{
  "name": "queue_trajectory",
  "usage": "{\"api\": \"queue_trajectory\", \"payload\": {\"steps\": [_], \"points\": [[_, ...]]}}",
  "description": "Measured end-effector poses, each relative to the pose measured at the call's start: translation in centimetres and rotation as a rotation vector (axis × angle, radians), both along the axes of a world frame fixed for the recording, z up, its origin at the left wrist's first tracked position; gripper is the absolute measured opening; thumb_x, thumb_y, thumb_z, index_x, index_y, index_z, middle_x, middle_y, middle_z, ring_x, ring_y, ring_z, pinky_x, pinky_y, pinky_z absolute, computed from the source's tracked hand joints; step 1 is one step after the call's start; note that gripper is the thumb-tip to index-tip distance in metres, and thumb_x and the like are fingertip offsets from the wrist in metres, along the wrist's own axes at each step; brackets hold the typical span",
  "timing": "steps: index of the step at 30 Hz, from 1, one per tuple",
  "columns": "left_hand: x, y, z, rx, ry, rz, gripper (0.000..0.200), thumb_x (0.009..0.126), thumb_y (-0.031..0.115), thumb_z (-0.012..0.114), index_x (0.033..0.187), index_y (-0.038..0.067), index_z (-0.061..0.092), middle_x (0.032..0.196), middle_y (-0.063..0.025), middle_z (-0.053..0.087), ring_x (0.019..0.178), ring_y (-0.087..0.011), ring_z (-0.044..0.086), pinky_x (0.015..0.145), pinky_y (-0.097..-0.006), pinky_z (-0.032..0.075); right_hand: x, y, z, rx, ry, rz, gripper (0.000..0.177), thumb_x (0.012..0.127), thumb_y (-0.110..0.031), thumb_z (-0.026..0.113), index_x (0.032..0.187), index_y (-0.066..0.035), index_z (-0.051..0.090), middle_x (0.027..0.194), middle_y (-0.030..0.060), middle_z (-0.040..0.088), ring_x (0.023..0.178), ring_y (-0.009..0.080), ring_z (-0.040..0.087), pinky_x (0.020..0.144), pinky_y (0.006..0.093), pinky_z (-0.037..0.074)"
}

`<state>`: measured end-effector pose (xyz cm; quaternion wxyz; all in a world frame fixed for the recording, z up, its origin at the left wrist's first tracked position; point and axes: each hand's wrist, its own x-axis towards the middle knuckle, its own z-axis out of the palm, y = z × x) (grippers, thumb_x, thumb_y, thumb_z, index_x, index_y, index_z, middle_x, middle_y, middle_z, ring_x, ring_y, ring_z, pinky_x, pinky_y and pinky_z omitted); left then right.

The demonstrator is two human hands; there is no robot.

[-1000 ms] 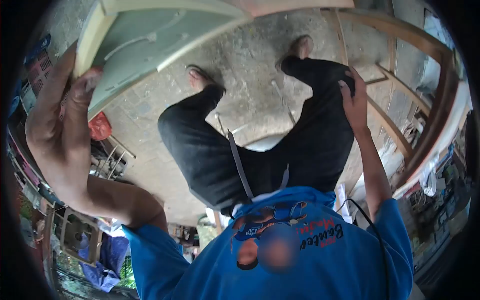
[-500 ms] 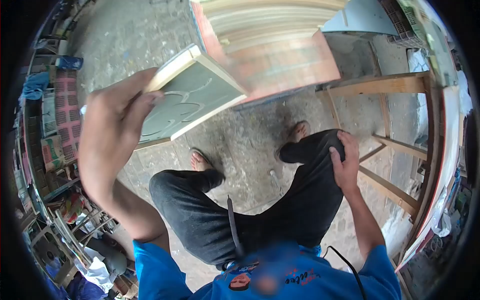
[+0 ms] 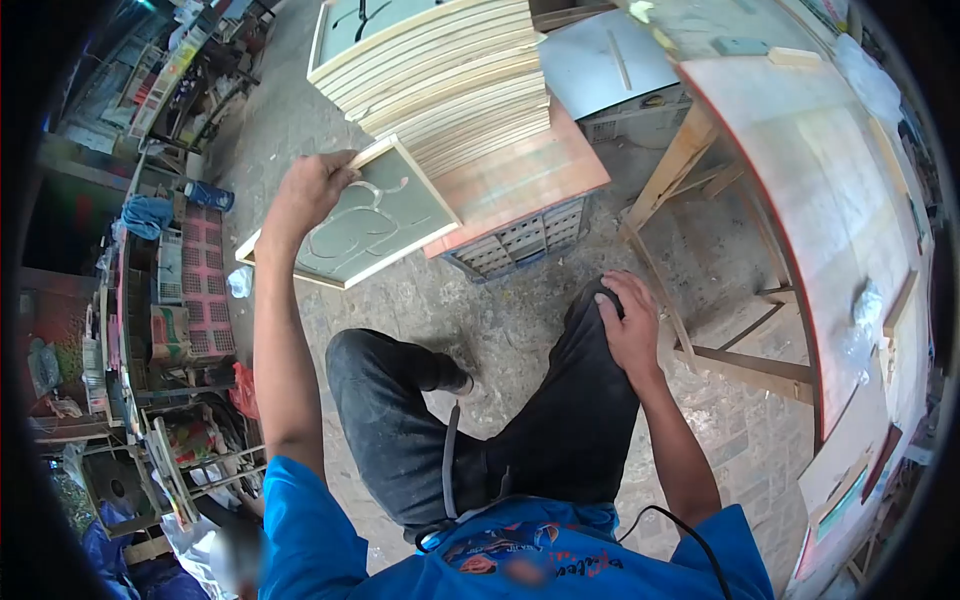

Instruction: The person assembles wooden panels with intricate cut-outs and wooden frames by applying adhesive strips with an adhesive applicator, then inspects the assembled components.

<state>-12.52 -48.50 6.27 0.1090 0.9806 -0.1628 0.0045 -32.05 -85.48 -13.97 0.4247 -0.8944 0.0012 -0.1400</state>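
Note:
My left hand (image 3: 312, 192) grips the upper edge of a framed panel (image 3: 345, 232), fingers closed round its pale wooden rim. The panel is grey-green with raised curving lines on its face, and it hangs tilted beside a tall stack of similar frames (image 3: 450, 95). That stack stands on a reddish board (image 3: 520, 185) over a dark plastic crate (image 3: 530, 238). On my right knee, in black trousers, my right hand (image 3: 630, 325) lies with its fingers spread and holds nothing.
A large red-edged tabletop (image 3: 790, 190) on a wooden frame (image 3: 750, 368) stands at the right. A pale blue sheet (image 3: 605, 65) lies behind the stack. Pink crates (image 3: 205, 265) and cluttered shelving line the left, with a blue cloth (image 3: 147, 217) there.
My view has lifted and shifted, so more of the stack and the right tabletop shows. My left arm is straighter, with the panel held farther out. My right hand stays on the knee.

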Motion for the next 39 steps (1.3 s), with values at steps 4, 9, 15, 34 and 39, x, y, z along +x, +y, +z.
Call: {"api": "queue_trajectory", "payload": {"steps": [4,9,15,34,39], "points": [[0.3,0.4,0.5,-0.017,-0.076,-0.053,0.028,0.088,0.015,0.064,0.112,0.0,0.064,0.092,-0.0262,0.063,0.081,-0.0381,0.064,0.074,-0.0375,0.049,-1.1,-0.6,0.0,0.079,-0.091,-0.092,0.017,0.084,-0.011,0.065,0.098,-0.003,0.062,0.109,0.0145,0.064,0.111,0.0333,0.054,0.097,0.0407,0.038],[-0.2,0.0,0.0,-0.067,-0.052,-0.064,0.025,0.086,0.014,0.062,0.109,0.006,0.067,0.091,-0.0231,0.066,0.085,-0.0402,0.064,0.075,-0.0443,0.05,-3.7,-1.0,-0.1,0.161,-0.164,-0.164,0.009,0.082,0.0,0.064,0.089,-0.001,0.057,0.097,0.0155,0.061,0.095,0.0316,0.057,0.089,0.038,0.042],[0.1,-0.6,-1.0,0.047,-0.142,-0.059,0.027,0.087,0.016,0.062,0.111,0.005,0.066,0.094,-0.0223,0.066,0.086,-0.0393,0.064,0.076,-0.0433,0.051,-4.1,0.2,0.4,0.358,-0.19,-0.217,0.007,0.084,0.005,0.063,0.089,0.001,0.06,0.091,0.0114,0.063,0.086,0.0191,0.06,0.081,0.0296,0.047],[-1.8,-0.9,-2.8,-0.291,-0.181,-0.065,0.029,0.086,0.015,0.063,0.111,0.003,0.066,0.094,-0.0239,0.066,0.087,-0.0403,0.065,0.075,-0.0432,0.05,12.2,10.6,10.8,1.142,-0.13,0.161,0.008,0.096,-0.009,0.047,0.093,-0.002,0.052,0.07,0.0012,0.047,0.063,0.0111,0.049,0.06,0.0295,0.044],[-2.4,-2.4,-2.4,-0.364,-0.227,-0.006,0.034,0.083,0.021,0.067,0.108,-0.001,0.065,0.089,-0.0254,0.066,0.085,-0.0406,0.064,0.075,-0.0446,0.05,18.5,11.1,8.0,1.241,-0.031,0.255,0.007,0.093,-0.006,0.054,0.098,-0.002,0.054,0.078,0.0048,0.058,0.074,0.0151,0.061,0.069,0.0304,0.051]]}}
